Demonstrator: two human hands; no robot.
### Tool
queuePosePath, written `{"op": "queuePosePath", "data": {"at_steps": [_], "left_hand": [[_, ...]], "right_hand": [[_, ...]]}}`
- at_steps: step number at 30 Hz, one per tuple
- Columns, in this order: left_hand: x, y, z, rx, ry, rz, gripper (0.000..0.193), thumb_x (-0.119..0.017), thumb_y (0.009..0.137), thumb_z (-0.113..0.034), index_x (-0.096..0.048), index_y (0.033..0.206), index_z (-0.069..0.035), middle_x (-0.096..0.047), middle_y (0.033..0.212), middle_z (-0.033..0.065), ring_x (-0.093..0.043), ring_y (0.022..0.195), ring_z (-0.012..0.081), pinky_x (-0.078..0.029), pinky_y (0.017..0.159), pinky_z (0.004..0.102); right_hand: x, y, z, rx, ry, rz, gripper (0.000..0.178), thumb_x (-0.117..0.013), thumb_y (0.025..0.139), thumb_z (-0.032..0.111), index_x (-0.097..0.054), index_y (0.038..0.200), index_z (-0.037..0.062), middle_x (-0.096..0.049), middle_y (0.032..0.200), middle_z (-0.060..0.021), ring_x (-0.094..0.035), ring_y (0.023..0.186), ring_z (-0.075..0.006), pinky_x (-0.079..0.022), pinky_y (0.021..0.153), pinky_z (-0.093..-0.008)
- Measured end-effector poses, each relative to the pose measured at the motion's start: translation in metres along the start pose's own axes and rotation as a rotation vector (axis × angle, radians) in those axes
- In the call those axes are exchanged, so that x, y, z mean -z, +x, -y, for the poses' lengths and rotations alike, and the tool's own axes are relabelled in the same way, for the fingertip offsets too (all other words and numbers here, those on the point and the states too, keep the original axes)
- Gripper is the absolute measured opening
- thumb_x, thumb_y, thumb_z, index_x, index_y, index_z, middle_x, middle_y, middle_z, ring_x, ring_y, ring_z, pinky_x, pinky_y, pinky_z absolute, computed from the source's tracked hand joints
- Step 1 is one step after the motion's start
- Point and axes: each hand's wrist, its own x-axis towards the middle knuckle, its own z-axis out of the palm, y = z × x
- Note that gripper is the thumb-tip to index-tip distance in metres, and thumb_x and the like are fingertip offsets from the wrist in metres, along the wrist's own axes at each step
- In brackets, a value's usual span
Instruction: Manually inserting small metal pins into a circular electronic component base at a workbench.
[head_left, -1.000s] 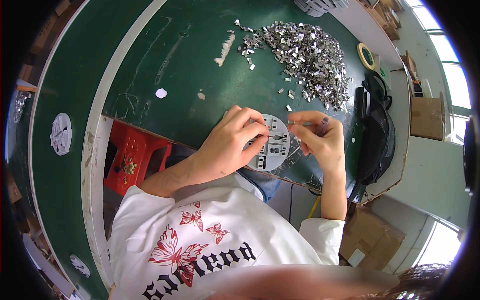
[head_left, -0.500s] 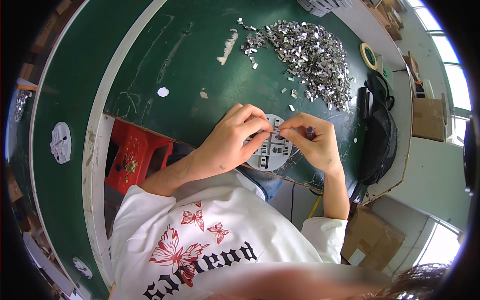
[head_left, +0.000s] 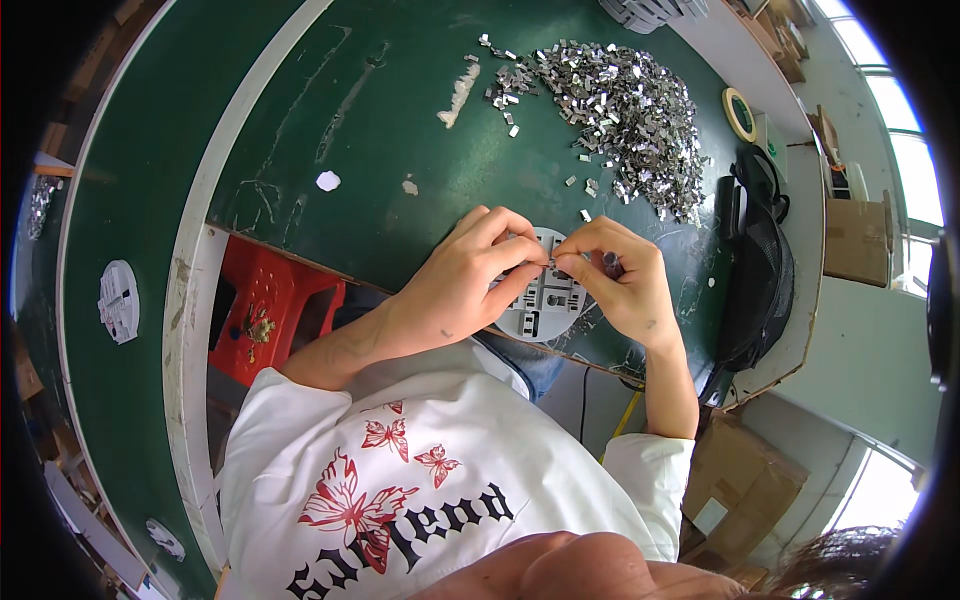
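Observation:
Over a round light-grey plate (head_left: 568, 312) with slots and small raised blocks, my two hands meet at the fingertips. My left hand (head_left: 482, 262) is closed in a pinch above the plate's left side; whatever small piece it grips is hidden by the fingers. My right hand (head_left: 628, 282) is closed too, its thumb and index finger touching down near the plate's middle. A dark tool handle (head_left: 611, 263) with a rounded end sticks up inside that hand; its working tip cannot be made out. The plate lies at the near edge of the green table.
A heap of small shiny metal clips (head_left: 630, 120) covers the table's far right. Beyond it are a roll of tape (head_left: 739, 114) and a black mesh bag (head_left: 765, 270). A red stool (head_left: 265, 310) stands below at left. Another grey plate (head_left: 119, 302) lies on the left-hand surface.
My right hand has shifted slightly left and its fingertips have drawn closer to the left ones. The left hand stays nearly in place over the plate.

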Motion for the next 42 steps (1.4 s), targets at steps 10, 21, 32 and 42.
{"op": "queuePosePath", "data": {"at_steps": [10, 21, 32, 42], "left_hand": [[0.006, 0.000, -0.001, -0.022, 0.033, -0.036, 0.015, -0.070, 0.085, 0.004, -0.066, 0.099, -0.001, -0.061, 0.104, 0.0081, -0.059, 0.089, 0.0258, -0.050, 0.075, 0.0349], [0.008, -0.003, -0.002, -0.056, 0.102, -0.028, 0.018, -0.070, 0.081, 0.007, -0.067, 0.098, 0.002, -0.061, 0.104, 0.0085, -0.059, 0.090, 0.0261, -0.051, 0.075, 0.0362], [0.010, -0.005, -0.001, -0.070, 0.086, -0.036, 0.019, -0.071, 0.080, 0.007, -0.068, 0.097, 0.001, -0.062, 0.104, 0.0085, -0.061, 0.090, 0.0266, -0.052, 0.076, 0.0356], [0.013, 0.000, 0.003, -0.049, 0.042, -0.007, 0.017, -0.072, 0.080, 0.004, -0.068, 0.096, 0.001, -0.062, 0.104, 0.0085, -0.061, 0.092, 0.0267, -0.053, 0.078, 0.0358]], "right_hand": [[-0.016, -0.003, 0.001, 0.142, -0.170, -0.072, 0.007, -0.070, 0.086, -0.002, -0.066, 0.092, 0.0002, -0.065, 0.089, -0.0060, -0.050, 0.064, -0.0112, -0.041, 0.057, -0.0251], [-0.026, -0.007, -0.009, 0.240, -0.266, -0.068, 0.012, -0.070, 0.085, -0.005, -0.062, 0.093, -0.0010, -0.063, 0.089, -0.0097, -0.058, 0.063, -0.0191, -0.047, 0.056, -0.0294], [-0.028, -0.007, -0.008, 0.392, -0.436, -0.027, 0.022, -0.068, 0.075, -0.009, -0.061, 0.093, -0.0007, -0.063, 0.088, -0.0118, -0.063, 0.062, -0.0278, -0.051, 0.049, -0.0337], [-0.018, -0.001, -0.010, 0.386, -0.550, 0.126, 0.024, -0.066, 0.073, -0.010, -0.059, 0.094, -0.0014, -0.062, 0.088, -0.0123, -0.064, 0.065, -0.0286, -0.051, 0.051, -0.0335]]}}
